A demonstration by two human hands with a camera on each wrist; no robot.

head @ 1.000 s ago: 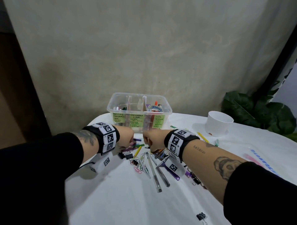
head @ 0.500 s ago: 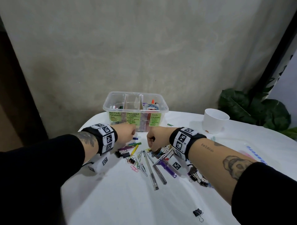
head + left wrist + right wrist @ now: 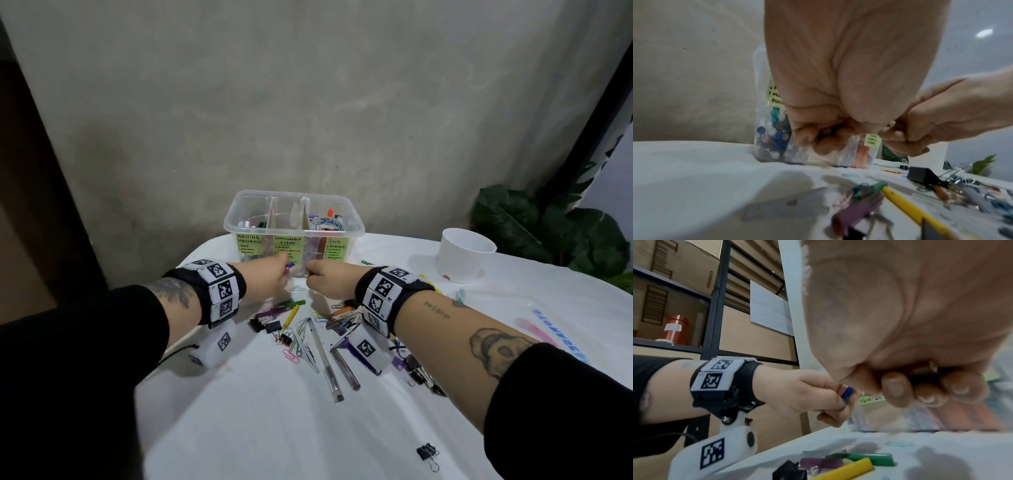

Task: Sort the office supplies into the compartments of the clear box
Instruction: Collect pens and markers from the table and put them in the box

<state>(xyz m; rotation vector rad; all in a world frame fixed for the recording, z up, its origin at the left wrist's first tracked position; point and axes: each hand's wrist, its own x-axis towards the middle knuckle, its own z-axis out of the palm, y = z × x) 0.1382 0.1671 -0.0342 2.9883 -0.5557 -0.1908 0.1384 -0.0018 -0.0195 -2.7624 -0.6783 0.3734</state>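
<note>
1. The left hand [image 3: 270, 274] is held above the desk [image 3: 260, 421], just in front of the clear box [image 3: 294, 230]; its fingers [image 3: 840, 400] are curled tight around small office supplies, with a blue and reddish piece [image 3: 846, 391] poking out between fingers and thumb.
2. The right hand [image 3: 327, 279] is just beside it, knuckles nearly meeting; its fingers [image 3: 894, 389] are curled into a fist around something metallic, though I cannot tell what it is.
3. The clear box stands at the far edge of the desk, split into three compartments with green labels reading "Writing Materials", "Consumable Items" and "Tools".
4. Pens already lie in the left compartment, and a tape roll [image 3: 327, 224] sits in the right one.
5. Below the hands a loose pile lies on the white cloth: a yellow pencil [image 3: 290, 317], a green marker [image 3: 293, 304], a clear pen [image 3: 325, 363], coloured paper clips [image 3: 291, 356] and black binder clips [image 3: 270, 325].
6. A white cup [image 3: 466, 255] stands well apart to the right, near a leafy plant [image 3: 548, 226].
</note>
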